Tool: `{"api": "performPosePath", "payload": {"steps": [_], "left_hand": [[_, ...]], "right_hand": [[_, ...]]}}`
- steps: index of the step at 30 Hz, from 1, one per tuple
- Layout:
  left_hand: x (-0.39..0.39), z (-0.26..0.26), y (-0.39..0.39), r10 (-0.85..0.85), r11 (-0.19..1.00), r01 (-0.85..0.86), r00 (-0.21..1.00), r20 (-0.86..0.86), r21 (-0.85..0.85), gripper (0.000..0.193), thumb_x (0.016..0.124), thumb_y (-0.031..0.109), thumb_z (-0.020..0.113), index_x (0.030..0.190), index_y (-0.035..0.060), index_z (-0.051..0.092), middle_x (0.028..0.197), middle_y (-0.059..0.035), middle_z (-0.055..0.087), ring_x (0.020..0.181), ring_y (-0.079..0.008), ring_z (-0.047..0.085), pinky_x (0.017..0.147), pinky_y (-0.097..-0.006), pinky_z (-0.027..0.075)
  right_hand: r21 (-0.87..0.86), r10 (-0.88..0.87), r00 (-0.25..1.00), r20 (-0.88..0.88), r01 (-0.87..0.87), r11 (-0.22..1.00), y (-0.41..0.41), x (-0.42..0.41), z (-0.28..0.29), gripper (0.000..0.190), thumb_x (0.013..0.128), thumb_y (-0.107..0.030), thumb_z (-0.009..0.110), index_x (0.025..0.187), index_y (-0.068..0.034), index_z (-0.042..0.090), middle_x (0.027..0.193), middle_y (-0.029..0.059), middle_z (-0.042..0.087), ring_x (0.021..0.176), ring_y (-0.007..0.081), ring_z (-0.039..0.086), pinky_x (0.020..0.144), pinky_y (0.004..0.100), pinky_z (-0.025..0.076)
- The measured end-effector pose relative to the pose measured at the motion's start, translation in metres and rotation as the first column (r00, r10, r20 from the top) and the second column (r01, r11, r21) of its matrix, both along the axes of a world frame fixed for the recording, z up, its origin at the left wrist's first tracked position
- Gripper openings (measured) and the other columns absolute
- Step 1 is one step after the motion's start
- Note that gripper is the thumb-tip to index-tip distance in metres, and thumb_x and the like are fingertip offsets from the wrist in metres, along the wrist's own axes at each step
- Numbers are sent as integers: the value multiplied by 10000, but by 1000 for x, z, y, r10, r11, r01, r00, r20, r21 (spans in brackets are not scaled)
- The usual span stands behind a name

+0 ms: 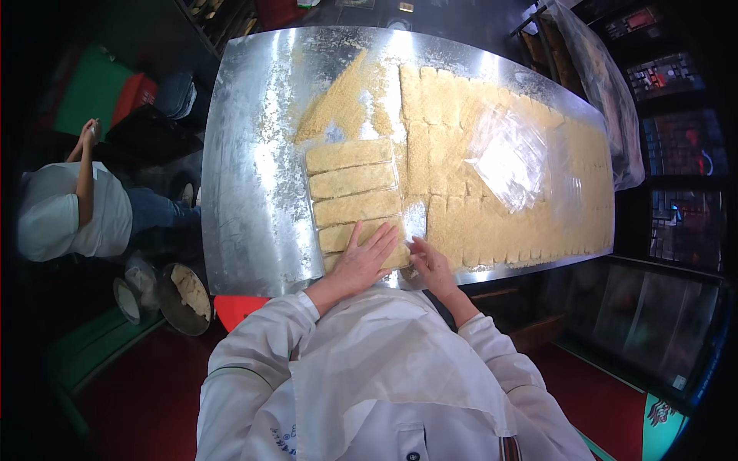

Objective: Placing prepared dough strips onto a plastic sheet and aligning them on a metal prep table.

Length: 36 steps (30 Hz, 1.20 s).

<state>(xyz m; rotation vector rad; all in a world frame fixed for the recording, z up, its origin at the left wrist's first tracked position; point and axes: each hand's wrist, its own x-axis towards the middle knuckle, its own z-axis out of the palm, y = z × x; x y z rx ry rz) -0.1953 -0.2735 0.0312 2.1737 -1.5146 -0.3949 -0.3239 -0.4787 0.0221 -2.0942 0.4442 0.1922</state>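
Note:
Several long, crumb-coated dough pieces (356, 180) lie side by side on what looks like a clear tray or sheet at the middle of a metal table (248, 173). My left hand (369, 253) rests flat on the nearest pieces with its fingers spread. Beside their right edge is my right hand (429, 262), its fingers bent near the corner; whether it pinches the edge cannot be told. To the right, rows of similar coated pieces (438, 150) lie close together, with crumpled clear plastic (510, 161) on top of them.
Loose crumbs (340, 104) are heaped beyond the pieces. A metal bowl of dough (187, 297) and a red stool or container (233, 308) are at the lower left. Another person (86, 207) stands at the left. A plastic-covered rack (605, 86) stands beyond the table's right end.

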Motion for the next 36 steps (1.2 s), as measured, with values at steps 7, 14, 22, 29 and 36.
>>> {"api": "performPosePath", "payload": {"steps": [7, 14, 22, 29, 36], "left_hand": [[-4, -2, -15, -91, 989, 85, 995, 45, 119, 745, 874, 395, 666, 1487, 70, 393, 1591, -93, 320, 1487, -269, 251, 1173, -634, 112], [-12, 15, -27, -104, 957, 65, 986, 127, 281, 746, 857, 396, 679, 1472, 73, 408, 1581, -96, 337, 1477, -291, 270, 1163, -656, 118], [-29, 19, -33, -59, 970, 5, 975, 215, 242, 692, 871, 369, 671, 1450, 71, 437, 1559, -75, 374, 1456, -287, 304, 1151, -662, 151], [-42, 11, -31, 35, 959, -89, 979, 199, 271, 681, 859, 340, 680, 1442, 79, 447, 1548, -88, 391, 1462, -298, 296, 1149, -671, 135], [-53, 13, -43, 243, 925, -265, 964, 111, 273, 610, 876, 227, 631, 1432, 54, 450, 1558, -135, 368, 1479, -323, 261, 1169, -647, 92]], "right_hand": [[496, -283, 944, -169, 329, 804, 1, 10, -46, 336, 923, -108, 653, 1226, 16, 578, 903, 31, 595, 817, 125, 564, 743, 272, 494], [251, -32, 997, -75, 50, 967, -17, 22, -43, 377, 924, -233, 667, 1201, 10, 590, 1012, 144, 665, 892, 226, 655, 803, 348, 526], [-12, -286, 866, 411, 318, 948, -139, 17, 44, 249, 902, -140, 685, 1121, -38, 628, 1037, 134, 631, 879, 252, 660, 756, 375, 536], [-273, -461, 603, 651, 752, 600, -291, -21, 65, 254, 858, -44, 705, 1098, -64, 623, 1051, 114, 594, 865, 247, 610, 694, 348, 518], [-542, -615, 585, 529, 790, 285, -391, -90, 24, 377, 783, -90, 764, 1127, -73, 611, 1177, 146, 565, 1103, 338, 552, 902, 437, 483]]}}
